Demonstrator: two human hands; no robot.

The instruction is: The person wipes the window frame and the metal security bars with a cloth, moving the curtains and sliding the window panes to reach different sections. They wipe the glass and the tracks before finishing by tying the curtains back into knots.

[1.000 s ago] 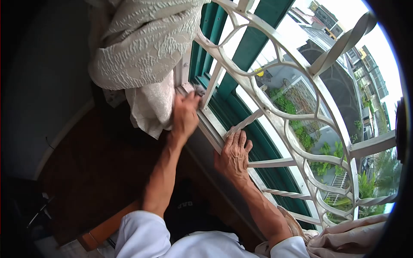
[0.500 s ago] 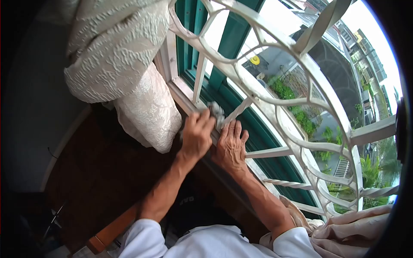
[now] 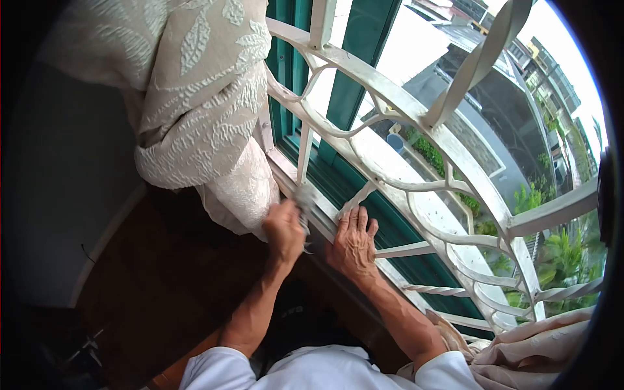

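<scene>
My left hand [image 3: 284, 229] is closed around a grey cloth [image 3: 303, 198], which is smeared by motion at the inner edge of the white window sill [image 3: 322, 218]. My right hand [image 3: 354, 244] lies on the sill with fingers stretched forward, at the foot of a twisted bar [image 3: 356, 200] of the white window grille [image 3: 416, 123]. Its fingertips touch the base of that bar. Beyond the sill runs the green window frame [image 3: 406, 250].
A knotted cream curtain [image 3: 201, 110] hangs close to the left hand. Another gathered curtain [image 3: 533, 348] lies at the lower right. Below is a dark brown floor [image 3: 162, 273]. Plants [image 3: 562, 257] and roofs show outside, beyond the grille.
My left hand has drawn the cloth back and left along the sill, away from the twisted bar. My right hand stays by the bar. The camera view has shifted slightly.
</scene>
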